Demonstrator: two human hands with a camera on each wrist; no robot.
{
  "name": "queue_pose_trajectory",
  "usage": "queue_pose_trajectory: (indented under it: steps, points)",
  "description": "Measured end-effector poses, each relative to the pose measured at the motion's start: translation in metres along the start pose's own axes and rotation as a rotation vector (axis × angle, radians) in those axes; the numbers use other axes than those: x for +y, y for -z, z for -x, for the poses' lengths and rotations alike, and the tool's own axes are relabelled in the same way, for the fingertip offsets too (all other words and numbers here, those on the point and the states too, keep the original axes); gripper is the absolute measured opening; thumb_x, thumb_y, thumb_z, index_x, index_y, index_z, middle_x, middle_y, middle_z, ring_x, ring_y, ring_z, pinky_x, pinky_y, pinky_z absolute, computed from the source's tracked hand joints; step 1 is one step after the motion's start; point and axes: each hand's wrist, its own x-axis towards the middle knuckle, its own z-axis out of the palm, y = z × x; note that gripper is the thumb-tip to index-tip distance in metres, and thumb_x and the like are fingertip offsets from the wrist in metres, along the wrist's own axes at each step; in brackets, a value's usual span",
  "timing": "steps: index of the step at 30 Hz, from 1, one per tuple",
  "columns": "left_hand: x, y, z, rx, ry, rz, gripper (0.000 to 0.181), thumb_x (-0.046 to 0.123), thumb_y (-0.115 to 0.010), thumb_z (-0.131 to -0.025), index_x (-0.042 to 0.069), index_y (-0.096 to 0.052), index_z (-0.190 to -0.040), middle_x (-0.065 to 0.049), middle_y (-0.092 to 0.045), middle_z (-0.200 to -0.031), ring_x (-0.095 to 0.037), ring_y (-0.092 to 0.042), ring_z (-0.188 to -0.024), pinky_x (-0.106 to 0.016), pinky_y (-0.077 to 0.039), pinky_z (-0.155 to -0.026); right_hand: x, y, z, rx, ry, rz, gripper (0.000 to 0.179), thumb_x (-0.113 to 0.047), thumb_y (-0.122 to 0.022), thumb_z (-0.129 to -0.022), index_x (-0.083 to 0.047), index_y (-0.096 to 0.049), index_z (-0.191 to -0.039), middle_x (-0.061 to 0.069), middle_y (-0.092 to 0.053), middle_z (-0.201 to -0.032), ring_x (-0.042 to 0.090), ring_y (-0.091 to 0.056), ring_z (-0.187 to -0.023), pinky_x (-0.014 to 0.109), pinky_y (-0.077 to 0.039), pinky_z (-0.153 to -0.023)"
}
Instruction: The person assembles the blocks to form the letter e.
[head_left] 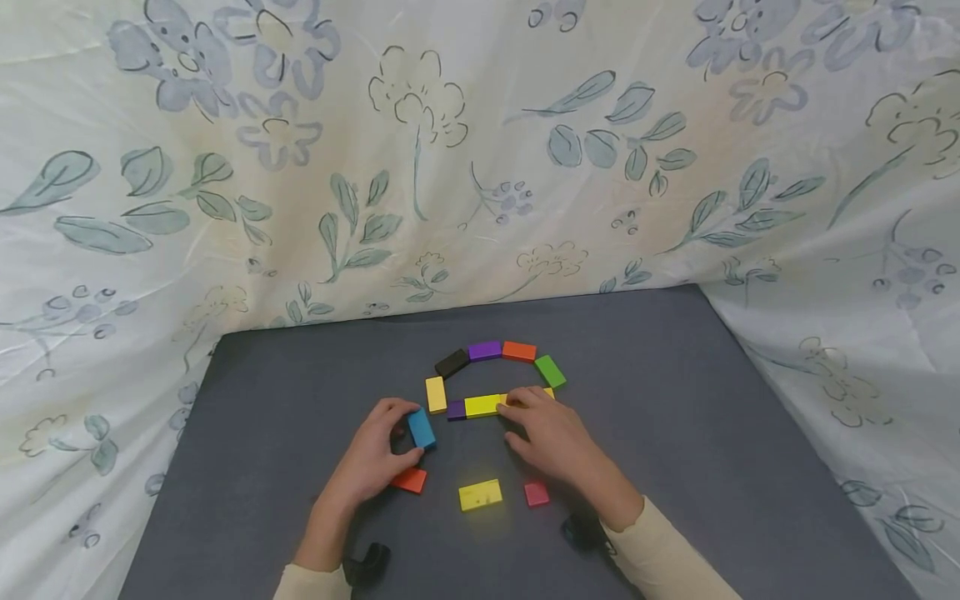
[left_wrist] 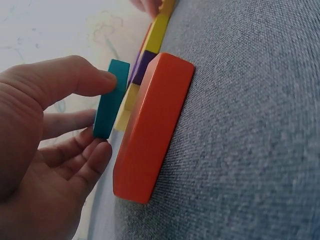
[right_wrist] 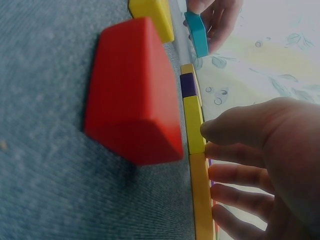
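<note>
Between thumb and fingers, my left hand (head_left: 367,454) pinches a blue block (head_left: 422,428); the left wrist view shows it on edge. An orange-red block (left_wrist: 155,127) lies on the table just below that hand. My right hand (head_left: 558,433) lies over the right part of a straight row, its fingers loosely extended at an orange block (right_wrist: 201,195), which they partly hide in the head view. Its thumb is by a yellow block (head_left: 482,406), beside a short purple block (head_left: 456,410) at the row's left end.
Behind the row curves an arc of cream (head_left: 436,395), black (head_left: 452,363), purple (head_left: 484,351), orange-red (head_left: 519,351) and green (head_left: 551,371) blocks. Nearer lie a loose yellow block (head_left: 480,495) and a red block (head_left: 536,493). Floral cloth (head_left: 450,167) surrounds the dark table (head_left: 675,467).
</note>
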Motion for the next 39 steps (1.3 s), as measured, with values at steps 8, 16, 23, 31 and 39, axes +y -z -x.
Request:
queue_pose_trajectory:
  steps: [8,16,23,31,39]
  points:
    - [0.001,-0.005,-0.004,-0.019,-0.005,0.005,0.059,0.009,-0.090,-0.088,0.010,-0.067,-0.143,-0.006,-0.056,-0.141,-0.023,-0.061,-0.111,-0.046,-0.056,-0.095,0.000,0.000,0.001,-0.002,0.000,-0.001,0.047,-0.031,-0.084,-0.097,-0.018,-0.075,-0.141,0.000,-0.064,-0.138,0.020,-0.056,-0.128,0.043,-0.060,-0.092]
    - [0.007,-0.008,-0.008,-0.037,0.007,0.002,0.059,0.012,-0.089,-0.087,0.011,-0.067,-0.142,-0.004,-0.055,-0.139,-0.023,-0.058,-0.111,-0.043,-0.056,-0.094,0.001,0.000,0.001,0.001,-0.001,0.004,0.047,-0.031,-0.084,-0.097,-0.018,-0.075,-0.141,0.000,-0.064,-0.139,0.019,-0.056,-0.128,0.042,-0.060,-0.093]
    - [0.008,-0.011,-0.011,-0.056,-0.007,-0.027,0.059,0.012,-0.089,-0.088,0.010,-0.067,-0.143,-0.004,-0.054,-0.139,-0.021,-0.057,-0.110,-0.043,-0.055,-0.095,0.001,0.000,0.002,-0.006,-0.007,-0.002,0.047,-0.031,-0.083,-0.097,-0.018,-0.075,-0.142,0.000,-0.063,-0.140,0.020,-0.055,-0.129,0.043,-0.060,-0.093]
    - [0.010,-0.014,-0.013,-0.063,-0.065,-0.064,0.059,0.013,-0.090,-0.089,0.009,-0.067,-0.142,-0.006,-0.056,-0.139,-0.025,-0.057,-0.118,-0.049,-0.053,-0.102,0.000,0.001,0.002,-0.001,-0.004,-0.009,0.047,-0.031,-0.083,-0.097,-0.018,-0.075,-0.142,0.000,-0.063,-0.139,0.020,-0.055,-0.129,0.043,-0.060,-0.092]
    - [0.013,-0.017,-0.013,-0.063,-0.062,-0.081,0.058,0.012,-0.089,-0.089,0.008,-0.066,-0.143,-0.006,-0.055,-0.139,-0.027,-0.055,-0.122,-0.049,-0.052,-0.105,0.000,0.002,0.002,-0.005,-0.006,-0.017,0.047,-0.031,-0.083,-0.097,-0.017,-0.075,-0.142,0.001,-0.064,-0.140,0.020,-0.055,-0.130,0.043,-0.060,-0.093]
